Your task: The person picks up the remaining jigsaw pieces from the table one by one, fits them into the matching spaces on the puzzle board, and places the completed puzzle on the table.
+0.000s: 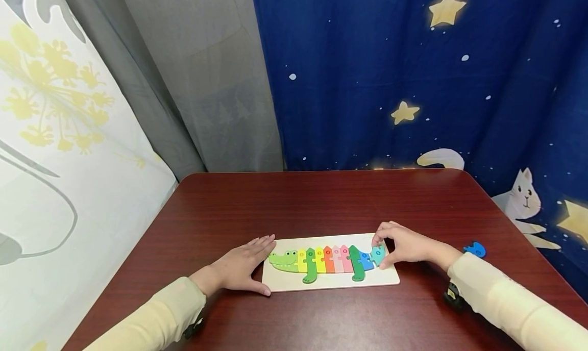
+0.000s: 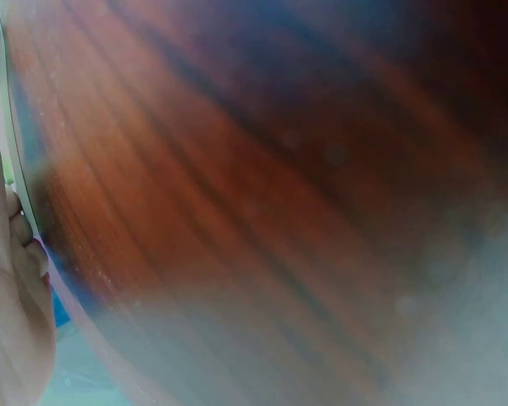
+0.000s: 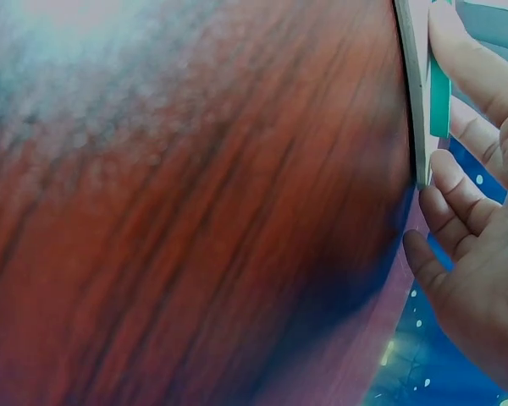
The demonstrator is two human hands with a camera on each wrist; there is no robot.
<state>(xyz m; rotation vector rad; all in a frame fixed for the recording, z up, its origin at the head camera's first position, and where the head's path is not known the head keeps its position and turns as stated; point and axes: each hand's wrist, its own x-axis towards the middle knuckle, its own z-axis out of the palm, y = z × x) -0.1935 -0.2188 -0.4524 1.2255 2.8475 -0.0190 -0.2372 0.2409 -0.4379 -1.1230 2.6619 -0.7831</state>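
A pale wooden puzzle board [image 1: 287,283] lies on the table with a colourful crocodile on it, its green head [image 1: 284,259] at the left. Yellow, orange, pink, blue and green pieces make up the body. At the right end my right hand [image 1: 409,244] pinches a teal puzzle piece [image 1: 378,255] between thumb and fingers, beside the blue body piece [image 1: 366,260]. The right wrist view shows the teal edge [image 3: 440,106] raised above the board's surface. My left hand [image 1: 243,267] rests at the board's left edge, fingers extended and thumb spread along the near corner.
A loose blue puzzle piece [image 1: 475,249] lies on the table to the right, just beyond the right sleeve [image 1: 496,284]. The dark red table [image 1: 321,198] reaches back to a blue star-patterned curtain [image 1: 349,85]. A white patterned cloth [image 1: 69,187] hangs at the left.
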